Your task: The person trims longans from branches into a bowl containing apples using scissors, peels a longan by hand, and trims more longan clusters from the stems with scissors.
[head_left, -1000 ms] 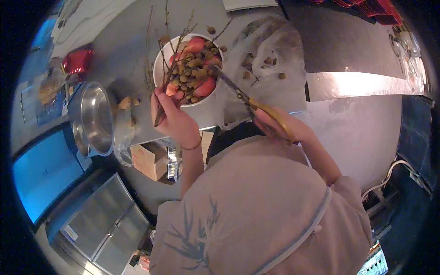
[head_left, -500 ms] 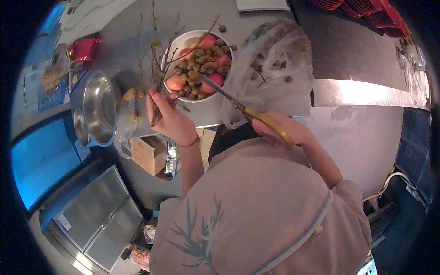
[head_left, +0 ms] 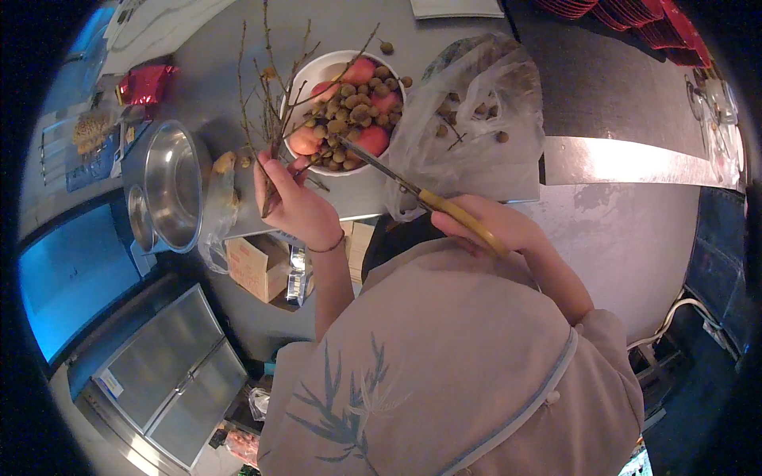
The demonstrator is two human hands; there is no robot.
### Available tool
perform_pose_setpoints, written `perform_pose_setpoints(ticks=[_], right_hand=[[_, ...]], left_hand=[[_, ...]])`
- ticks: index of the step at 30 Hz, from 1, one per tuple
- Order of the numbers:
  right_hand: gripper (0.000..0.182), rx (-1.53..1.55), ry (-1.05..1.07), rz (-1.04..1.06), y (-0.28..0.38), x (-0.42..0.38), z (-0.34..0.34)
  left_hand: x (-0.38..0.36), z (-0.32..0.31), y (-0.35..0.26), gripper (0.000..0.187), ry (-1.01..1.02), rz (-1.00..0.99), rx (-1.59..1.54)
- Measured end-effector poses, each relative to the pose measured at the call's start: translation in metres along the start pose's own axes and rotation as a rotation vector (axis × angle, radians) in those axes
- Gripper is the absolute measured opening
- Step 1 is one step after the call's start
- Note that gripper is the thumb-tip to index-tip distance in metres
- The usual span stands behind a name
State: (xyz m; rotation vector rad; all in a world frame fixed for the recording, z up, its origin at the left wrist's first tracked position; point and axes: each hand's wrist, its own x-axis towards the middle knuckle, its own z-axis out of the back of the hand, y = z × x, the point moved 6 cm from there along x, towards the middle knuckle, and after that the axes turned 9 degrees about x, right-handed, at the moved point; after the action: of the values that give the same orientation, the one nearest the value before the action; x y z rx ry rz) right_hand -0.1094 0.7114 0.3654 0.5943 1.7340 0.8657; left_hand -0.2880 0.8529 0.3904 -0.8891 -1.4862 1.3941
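Note:
My left hand (head_left: 295,198) is closed around a bunch of bare brown twigs (head_left: 274,119), which fan upward over the left side of a white bowl (head_left: 300,77). In the bowl lie several small round brown fruits (head_left: 359,111) and several red fruits (head_left: 304,141). My right hand (head_left: 484,224) grips the yellow handles of scissors (head_left: 444,208). Their blades look closed, and the tips lie over the front of the fruit pile. Right of the bowl is a clear plastic bag (head_left: 413,151) with several loose brown fruits.
Steel basins (head_left: 173,186) stand at the left beside a clear bag (head_left: 222,210). A red packet (head_left: 147,85) lies farther back. A cardboard box (head_left: 258,266) sits below the table's front edge. Red baskets (head_left: 663,28) are at the upper right. One brown fruit (head_left: 386,47) lies behind the bowl.
The scissors and my right hand have shifted slightly to the left. The brown fruits near the blade tips have moved a little. My left hand holds the twigs in nearly the same place.

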Motion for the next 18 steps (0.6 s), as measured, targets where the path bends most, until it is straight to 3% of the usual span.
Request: perform_pose_setpoints(ticks=[5,14,18], right_hand=[[0.049,-0.049,0.000,-0.053,0.005,-0.005,-0.001],[0.049,-0.048,-0.121,0.062,-0.003,0.007,0.004],[0.058,-0.074,-0.098,0.046,0.012,0.003,0.005]], left_hand=[[0.000,0.000,0.002,0.027,0.009,-0.013,0.000],[-0.012,-0.009,-0.003,0.025,0.071,0.013,0.098],[-0.009,-0.008,0.000,0.026,0.078,-0.014,0.078]])
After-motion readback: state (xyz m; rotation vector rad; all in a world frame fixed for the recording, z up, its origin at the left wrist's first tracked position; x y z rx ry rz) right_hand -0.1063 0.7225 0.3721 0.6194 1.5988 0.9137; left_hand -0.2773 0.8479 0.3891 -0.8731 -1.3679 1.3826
